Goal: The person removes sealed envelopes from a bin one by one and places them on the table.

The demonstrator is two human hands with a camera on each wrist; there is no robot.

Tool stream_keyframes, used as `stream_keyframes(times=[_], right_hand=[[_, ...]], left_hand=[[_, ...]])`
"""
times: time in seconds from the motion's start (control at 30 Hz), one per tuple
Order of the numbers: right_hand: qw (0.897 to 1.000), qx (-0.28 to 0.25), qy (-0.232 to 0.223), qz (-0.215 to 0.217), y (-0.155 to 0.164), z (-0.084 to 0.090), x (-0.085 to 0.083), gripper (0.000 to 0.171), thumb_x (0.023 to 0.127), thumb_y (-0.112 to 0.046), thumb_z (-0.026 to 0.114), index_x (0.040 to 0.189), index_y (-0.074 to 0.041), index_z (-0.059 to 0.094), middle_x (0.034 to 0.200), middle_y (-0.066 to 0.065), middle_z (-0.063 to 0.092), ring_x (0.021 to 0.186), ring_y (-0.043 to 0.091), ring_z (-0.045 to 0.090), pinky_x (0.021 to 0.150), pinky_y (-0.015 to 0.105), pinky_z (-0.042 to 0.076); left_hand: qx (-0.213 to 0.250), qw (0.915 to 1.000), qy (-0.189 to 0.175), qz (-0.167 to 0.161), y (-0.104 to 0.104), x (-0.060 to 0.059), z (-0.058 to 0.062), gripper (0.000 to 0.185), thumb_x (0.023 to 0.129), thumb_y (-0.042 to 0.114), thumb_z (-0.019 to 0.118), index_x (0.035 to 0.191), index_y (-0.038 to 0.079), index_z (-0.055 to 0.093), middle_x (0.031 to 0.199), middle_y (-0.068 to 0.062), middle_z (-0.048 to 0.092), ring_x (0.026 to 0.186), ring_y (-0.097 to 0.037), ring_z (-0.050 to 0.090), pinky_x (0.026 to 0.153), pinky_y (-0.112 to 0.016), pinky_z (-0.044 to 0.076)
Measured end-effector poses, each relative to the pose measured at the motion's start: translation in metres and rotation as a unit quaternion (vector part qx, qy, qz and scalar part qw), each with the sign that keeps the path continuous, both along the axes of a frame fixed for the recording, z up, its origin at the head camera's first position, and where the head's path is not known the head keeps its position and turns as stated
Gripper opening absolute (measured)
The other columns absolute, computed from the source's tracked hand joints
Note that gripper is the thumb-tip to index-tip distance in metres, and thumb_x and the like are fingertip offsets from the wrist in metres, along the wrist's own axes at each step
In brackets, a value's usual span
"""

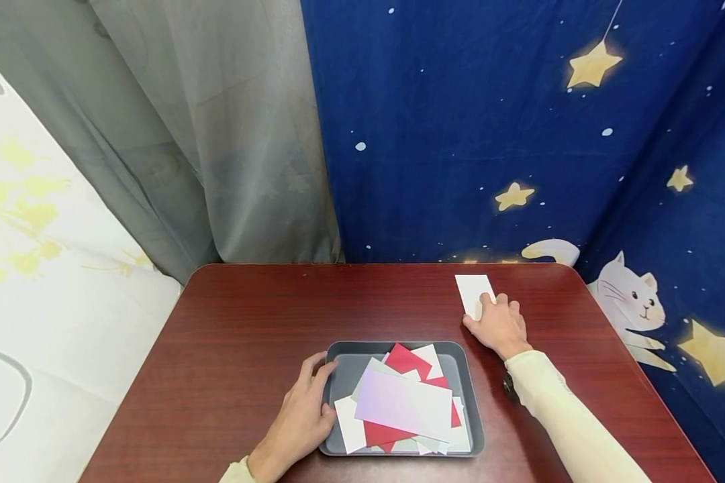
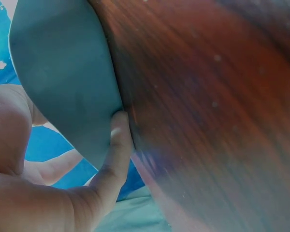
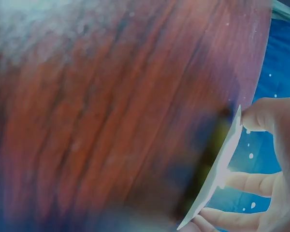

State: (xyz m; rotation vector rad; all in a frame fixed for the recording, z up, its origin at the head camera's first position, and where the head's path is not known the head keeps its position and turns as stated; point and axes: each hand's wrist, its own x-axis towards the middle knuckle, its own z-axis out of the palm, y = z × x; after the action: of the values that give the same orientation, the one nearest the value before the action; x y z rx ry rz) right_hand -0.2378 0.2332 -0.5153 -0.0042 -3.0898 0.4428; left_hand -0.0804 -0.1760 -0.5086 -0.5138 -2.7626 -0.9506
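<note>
A dark grey tray [image 1: 342, 376] lies near the front of the table. In it is a loose pile of flat paper pieces, several of them white, red and pale green, with a lilac-to-white card [image 1: 405, 404] on top. My left hand [image 1: 299, 416] holds the tray's left side; in the left wrist view a finger [image 2: 120, 140] presses the outer wall while others reach past the rim. Farther back on the right, my right hand [image 1: 500, 327] grips a white card [image 1: 472, 290] by its near part. The right wrist view shows that card [image 3: 220, 171] nearly edge-on, between thumb and fingers.
The reddish-brown wooden table [image 1: 248, 329] ends at a rounded back edge. Behind it hang a grey curtain [image 1: 248, 134] and a blue curtain [image 1: 435, 134] with stars and a white cat. White patterned cloth [image 1: 54, 302] hangs at the left.
</note>
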Motion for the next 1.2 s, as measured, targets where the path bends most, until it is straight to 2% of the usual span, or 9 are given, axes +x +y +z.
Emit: stream_keyframes(times=[0.43, 0.9, 1.2], right_hand=[[1.0, 0.005, -0.022, -0.01, -0.003, -0.001, -0.004, 0.072, 0.1, -0.047, 0.062, 0.148, 0.005, 0.054, 0.138, 0.043, 0.044, 0.122, 0.061, 0.045, 0.092, 0.073, 0.049], [1.0, 0.001, -0.027, -0.006, -0.001, -0.002, -0.004, 0.073, 0.1, -0.047, 0.063, 0.149, 0.006, 0.052, 0.139, 0.042, 0.044, 0.122, 0.059, 0.044, 0.093, 0.072, 0.049], [1.0, -0.01, 0.001, 0.003, -0.001, 0.006, 0.007, 0.07, 0.1, -0.046, 0.063, 0.145, 0.008, 0.055, 0.14, 0.038, 0.046, 0.118, 0.055, 0.046, 0.089, 0.068, 0.054]], left_hand=[[-0.001, 1.0, 0.002, -0.002, 0.0, -0.001, -0.001, 0.071, 0.076, -0.012, 0.067, 0.146, 0.0, 0.062, 0.16, -0.019, 0.045, 0.116, -0.027, 0.07, 0.078, -0.035, 0.057], [0.005, 1.0, 0.005, -0.003, 0.0, -0.002, -0.001, 0.069, 0.076, -0.012, 0.066, 0.144, -0.001, 0.063, 0.159, -0.02, 0.046, 0.112, -0.027, 0.07, 0.077, -0.034, 0.057], [0.003, 1.0, -0.002, 0.002, 0.0, -0.001, -0.001, 0.069, 0.076, -0.012, 0.067, 0.144, 0.0, 0.063, 0.159, -0.019, 0.046, 0.113, -0.027, 0.07, 0.079, -0.035, 0.057]])
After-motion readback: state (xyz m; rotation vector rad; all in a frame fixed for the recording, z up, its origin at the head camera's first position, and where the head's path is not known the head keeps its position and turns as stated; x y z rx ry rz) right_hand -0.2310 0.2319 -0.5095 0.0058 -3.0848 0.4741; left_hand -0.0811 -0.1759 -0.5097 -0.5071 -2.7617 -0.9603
